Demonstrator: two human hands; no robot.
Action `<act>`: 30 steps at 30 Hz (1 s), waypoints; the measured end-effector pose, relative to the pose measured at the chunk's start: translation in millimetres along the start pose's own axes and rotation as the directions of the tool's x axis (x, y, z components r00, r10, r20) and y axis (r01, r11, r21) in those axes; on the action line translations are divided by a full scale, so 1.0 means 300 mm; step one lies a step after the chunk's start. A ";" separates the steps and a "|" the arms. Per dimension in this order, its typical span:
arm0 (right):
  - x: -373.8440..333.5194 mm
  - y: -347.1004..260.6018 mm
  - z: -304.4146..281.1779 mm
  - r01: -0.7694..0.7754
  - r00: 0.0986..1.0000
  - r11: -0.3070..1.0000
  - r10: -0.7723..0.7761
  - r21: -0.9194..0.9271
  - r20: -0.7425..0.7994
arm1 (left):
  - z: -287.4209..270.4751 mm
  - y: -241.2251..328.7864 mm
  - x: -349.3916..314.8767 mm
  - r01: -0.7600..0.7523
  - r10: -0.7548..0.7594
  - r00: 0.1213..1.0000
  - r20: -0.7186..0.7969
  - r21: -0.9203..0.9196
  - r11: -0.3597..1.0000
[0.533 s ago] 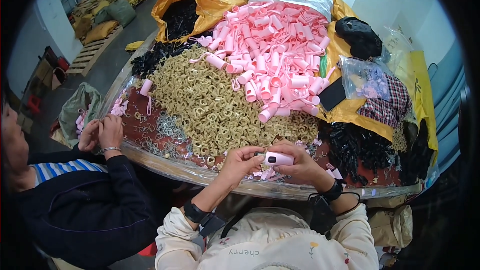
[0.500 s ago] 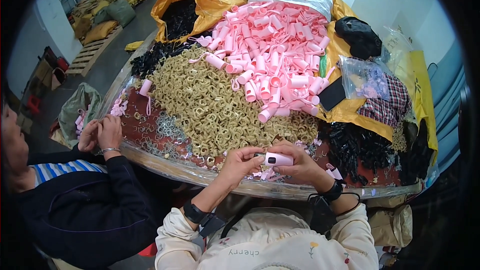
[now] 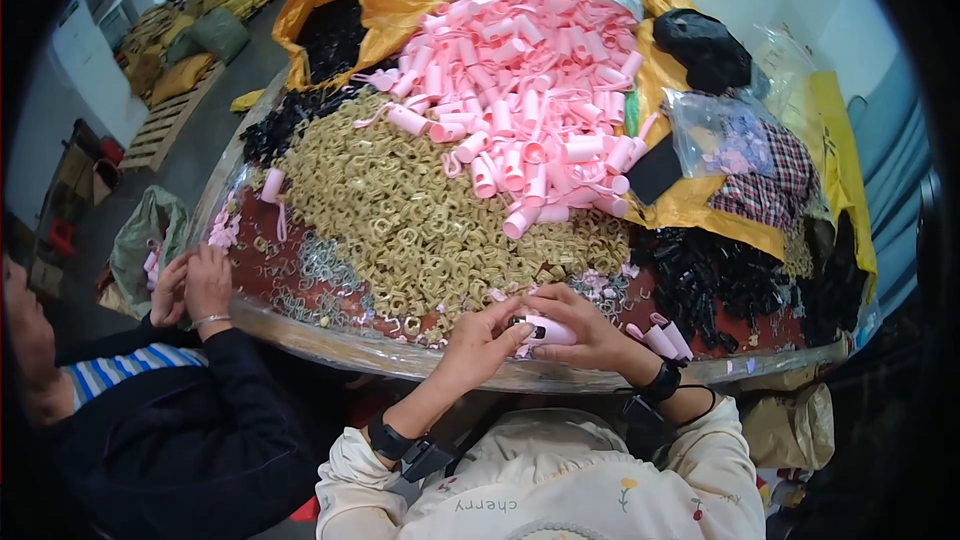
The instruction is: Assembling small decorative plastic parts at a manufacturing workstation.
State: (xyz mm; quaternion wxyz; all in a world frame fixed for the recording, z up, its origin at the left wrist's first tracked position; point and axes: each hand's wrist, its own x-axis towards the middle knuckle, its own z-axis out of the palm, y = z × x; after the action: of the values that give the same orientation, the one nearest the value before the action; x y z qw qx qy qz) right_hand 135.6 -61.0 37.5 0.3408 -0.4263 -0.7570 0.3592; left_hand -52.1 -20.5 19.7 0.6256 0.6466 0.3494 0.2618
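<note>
Close to the table's near edge, I hold a pink plastic cylinder (image 3: pixel 555 333) lying roughly sideways. My right hand (image 3: pixel 592 332) is closed round its right part, fingers over the top. My left hand (image 3: pixel 478 342) pinches a small black part (image 3: pixel 528 326) against the cylinder's left end; whether the part sits inside the end, I cannot tell. Beyond my hands spreads a heap of small tan plastic rings (image 3: pixel 420 210). Behind that rises a big pile of pink cylinders with strap loops (image 3: pixel 520 70). A few pink cylinders (image 3: pixel 660 340) lie right of my right hand.
Black parts (image 3: pixel 715 280) are piled on the right, and metal clips (image 3: pixel 325 265) lie scattered on the left. Yellow sacks (image 3: pixel 385 0) and a clear bag of lilac bits (image 3: pixel 725 135) stand around the piles. A co-worker's hands (image 3: pixel 200 285) are at the table's left edge.
My left fingers have shifted, and the black part now shows at the cylinder's left end. The cylinder has tilted slightly. Pink cylinders right of my hand show more fully; the whole view has shifted a little.
</note>
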 end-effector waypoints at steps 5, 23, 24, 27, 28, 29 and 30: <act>0.011 -0.078 -0.050 0.237 0.955 0.971 -0.239 0.029 0.174 | 0.024 0.018 0.009 0.127 -0.078 0.989 0.125 -0.450 0.884; -0.237 0.002 -0.050 0.145 0.972 0.988 -0.132 0.053 -0.194 | 0.258 0.019 0.060 0.439 -0.257 0.882 0.395 -0.492 0.752; -0.244 0.002 -0.054 0.134 0.972 0.989 -0.120 0.055 -0.201 | 0.272 0.022 0.065 0.441 -0.258 0.881 0.396 -0.489 0.753; -0.272 -0.018 -0.087 0.059 0.967 0.996 -0.074 -0.066 -0.243 | 0.314 0.030 0.088 0.431 -0.270 0.894 0.357 -0.525 0.734; -0.285 -0.034 -0.105 -0.008 0.960 0.982 -0.044 -0.186 -0.278 | 0.327 0.030 0.101 0.432 -0.269 0.893 0.360 -0.525 0.733; -0.302 -0.040 -0.118 -0.078 0.950 0.951 -0.021 -0.299 -0.312 | 0.339 0.022 0.119 0.477 -0.303 0.866 0.398 -0.475 0.739; -0.331 -0.021 -0.122 -0.211 0.933 0.884 0.054 -0.418 -0.355 | 0.350 0.011 0.140 0.519 -0.336 0.836 0.434 -0.424 0.742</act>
State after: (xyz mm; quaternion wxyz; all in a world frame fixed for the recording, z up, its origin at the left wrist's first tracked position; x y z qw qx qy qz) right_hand 203.3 -142.5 40.5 0.3303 -0.5994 -0.7192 0.1199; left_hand 55.9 -53.4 10.3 0.8705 0.3851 0.2953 0.0823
